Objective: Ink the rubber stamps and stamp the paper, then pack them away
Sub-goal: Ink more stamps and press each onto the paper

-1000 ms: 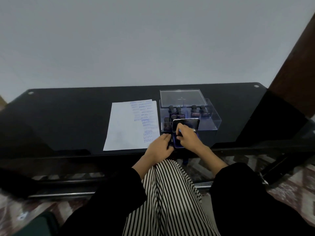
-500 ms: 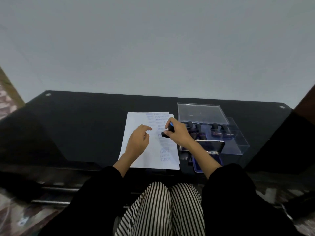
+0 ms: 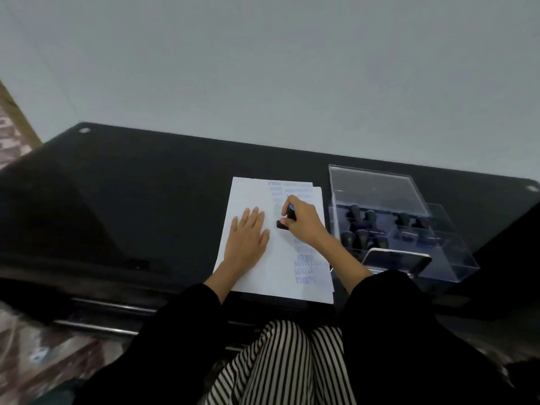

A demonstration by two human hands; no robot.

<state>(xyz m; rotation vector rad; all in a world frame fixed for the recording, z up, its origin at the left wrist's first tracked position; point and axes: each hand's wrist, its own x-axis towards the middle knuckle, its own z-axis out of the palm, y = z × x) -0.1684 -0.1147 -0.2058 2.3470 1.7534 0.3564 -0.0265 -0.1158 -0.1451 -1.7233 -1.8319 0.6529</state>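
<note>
A white paper sheet (image 3: 251, 194) lies on the black table, with a column of blue stamp prints down its right side. My left hand (image 3: 247, 239) lies flat on the sheet, fingers straight. My right hand (image 3: 305, 222) grips a black rubber stamp (image 3: 285, 222) with a blue top, its base down on the paper beside the prints. Right of the sheet stands a clear plastic box (image 3: 455, 258) holding several black stamps (image 3: 358, 213). The open ink pad (image 3: 396, 260) sits in front of the box, its lid raised and its pad hidden behind my right arm.
The black glass table (image 3: 131, 200) runs wide to the left of the paper. The box's clear lid (image 3: 377, 190) stands open at the back. A plain wall rises behind the table. My striped trousers fill the bottom.
My right hand carried the stamp from the ink pad onto the paper and set it down. My left hand moved from the pad onto the sheet and flattened. The camera view swung left.
</note>
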